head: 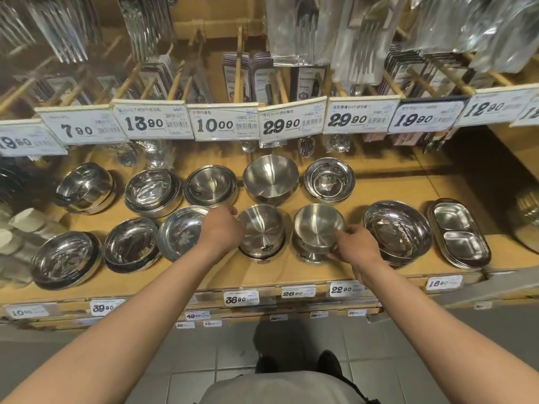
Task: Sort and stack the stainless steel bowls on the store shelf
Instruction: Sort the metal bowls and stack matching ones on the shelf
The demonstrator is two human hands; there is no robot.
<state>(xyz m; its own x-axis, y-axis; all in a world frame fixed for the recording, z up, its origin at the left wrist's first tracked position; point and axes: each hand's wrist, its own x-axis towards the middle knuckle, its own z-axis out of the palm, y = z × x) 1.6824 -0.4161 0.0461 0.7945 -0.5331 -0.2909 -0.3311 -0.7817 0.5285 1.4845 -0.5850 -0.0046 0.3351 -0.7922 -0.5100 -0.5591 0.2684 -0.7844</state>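
Stacks of stainless steel bowls stand in two rows on a wooden shelf (pixel 320 275). My left hand (pixel 223 227) rests on the left rim of a brushed steel bowl stack (pixel 264 228) in the front row. My right hand (pixel 354 243) grips the right rim of the top bowl (pixel 316 225) of the neighbouring stack, which sits tilted on the bowls under it. Behind them stand a deep bowl (pixel 271 176) and a shiny bowl stack (pixel 329 179). A shallow polished bowl (pixel 182 231) lies just left of my left hand.
More bowl stacks fill the left part of the shelf (pixel 84 185), (pixel 131 243), (pixel 64 258). A wide dish (pixel 398 228) and divided trays (pixel 459 234) sit at the right. Price tags (pixel 227 123) and hanging cutlery packs overhang the back row.
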